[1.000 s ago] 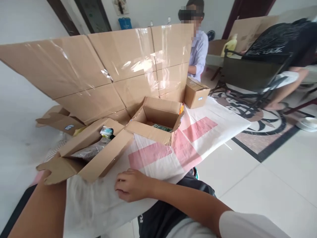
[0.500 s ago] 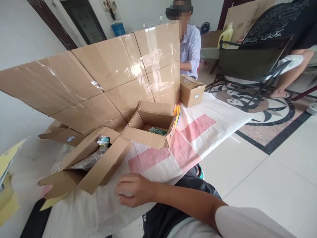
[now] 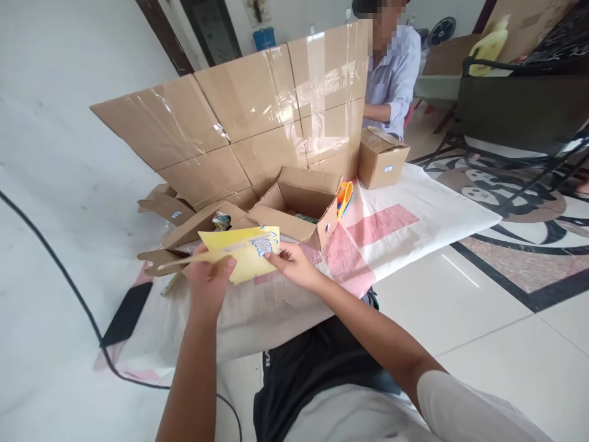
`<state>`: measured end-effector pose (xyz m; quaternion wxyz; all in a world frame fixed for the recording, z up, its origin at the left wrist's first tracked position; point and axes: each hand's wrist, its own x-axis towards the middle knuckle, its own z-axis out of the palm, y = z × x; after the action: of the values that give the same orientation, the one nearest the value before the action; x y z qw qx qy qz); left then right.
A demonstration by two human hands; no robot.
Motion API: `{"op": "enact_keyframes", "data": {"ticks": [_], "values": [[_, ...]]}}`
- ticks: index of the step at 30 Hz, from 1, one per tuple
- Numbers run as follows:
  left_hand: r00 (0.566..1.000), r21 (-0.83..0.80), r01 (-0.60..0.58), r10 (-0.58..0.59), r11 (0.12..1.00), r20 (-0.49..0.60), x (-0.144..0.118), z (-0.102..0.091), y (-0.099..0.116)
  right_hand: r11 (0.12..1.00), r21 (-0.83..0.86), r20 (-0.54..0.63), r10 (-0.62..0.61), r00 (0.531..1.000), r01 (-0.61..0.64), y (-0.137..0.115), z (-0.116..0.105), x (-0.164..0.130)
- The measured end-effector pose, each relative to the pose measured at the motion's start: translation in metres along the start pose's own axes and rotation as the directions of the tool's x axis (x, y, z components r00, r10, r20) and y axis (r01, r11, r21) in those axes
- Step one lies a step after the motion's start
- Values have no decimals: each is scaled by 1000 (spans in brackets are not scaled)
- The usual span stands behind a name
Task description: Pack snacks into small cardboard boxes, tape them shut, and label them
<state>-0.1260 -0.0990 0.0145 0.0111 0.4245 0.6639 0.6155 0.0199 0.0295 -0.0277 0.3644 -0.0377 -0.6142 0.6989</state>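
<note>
I have a yellow paper-like piece (image 3: 248,265) between my two hands, left of centre in the frame and a little below the middle, its blue lettering towards the right end. My left hand (image 3: 209,276) pinches the left part between thumb and fingers; my right hand (image 3: 294,264) grips the right edge, thumb on the front. Whether it is one folded sheet or a packet I can't tell. I judge this to be a two-handed holding step, with the piece lifted above the white-and-pink cloth (image 3: 442,193). The left open carton (image 3: 196,229) lies just beyond my left hand, and the middle open carton (image 3: 294,228) lies beyond my right. From here, I reckon the next move calls for a light, even pinch at both ends, so the thin piece doesn't crease or catch on those cardboard flaps.
</note>
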Motion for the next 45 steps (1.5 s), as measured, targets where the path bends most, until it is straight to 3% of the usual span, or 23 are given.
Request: {"op": "enact_keyframes", "data": {"ticks": [3, 7, 11, 15, 18, 21, 22, 24, 26, 28, 30, 34, 37, 40, 45], "values": [[994, -182, 70, -53, 981, 92, 8, 20, -24, 976, -198, 42, -80, 996, 87, 2, -10, 8], [990, -229, 107, -83, 967, 112, -2, 32, -47, 957, -285, 59, -33, 998, 49, 14, -12, 11], [993, -214, 112, -118, 970, -15, -19, 36, -48, 966, -257, 23, -13, 1000, 19, 8, -9, 5], [969, -313, 33, -107, 949, -224, -36, 46, -32, 951, -309, 101, 65, 993, -31, -16, -16, -6], [959, -408, 28, -140, 913, -248, -49, 45, -29, 905, -417, 58, 118, 991, -84, -28, -32, -18], [962, -355, 4, -101, 935, -254, -57, 20, -38, 797, -603, 88, 77, 993, -8, -40, -49, -31], [975, -318, 12, -82, 948, -208, -59, 10, -42, 747, -665, 111, 74, 991, 19, -45, -52, -34], [993, -238, 112, -115, 965, 3, -60, -8, -52, 685, -726, 148, 71, 986, 59, -54, -55, -36], [962, -136, 251, -232, 958, 142, -62, -14, -63, 705, -705, 164, 57, 985, 77, -60, -54, -36], [941, -67, 333, -328, 940, 82, -64, -9, -73, 772, -634, 137, 60, 989, 42, -58, -53, -36], [937, -53, 348, -350, 936, -20, -68, 0, -81, 843, -536, 85, 94, 992, -34, -49, -54, -37], [942, -62, 332, -334, 941, -33, -73, 11, -86, 919, -372, 10, 146, 989, -131, -24, -57, -44], [950, -53, 313, -314, 948, -5, -73, 12, -86, 925, -368, -22, 96, 995, -97, -13, -56, -46], [950, -17, 309, -307, 951, 63, -72, 14, -87, 917, -393, 42, 99, 994, -75, -10, -53, -48], [974, -9, 223, -223, 975, -35, -72, 17, -75, 805, -592, 0, 41, 999, -33, -27, -69, -83]]}}
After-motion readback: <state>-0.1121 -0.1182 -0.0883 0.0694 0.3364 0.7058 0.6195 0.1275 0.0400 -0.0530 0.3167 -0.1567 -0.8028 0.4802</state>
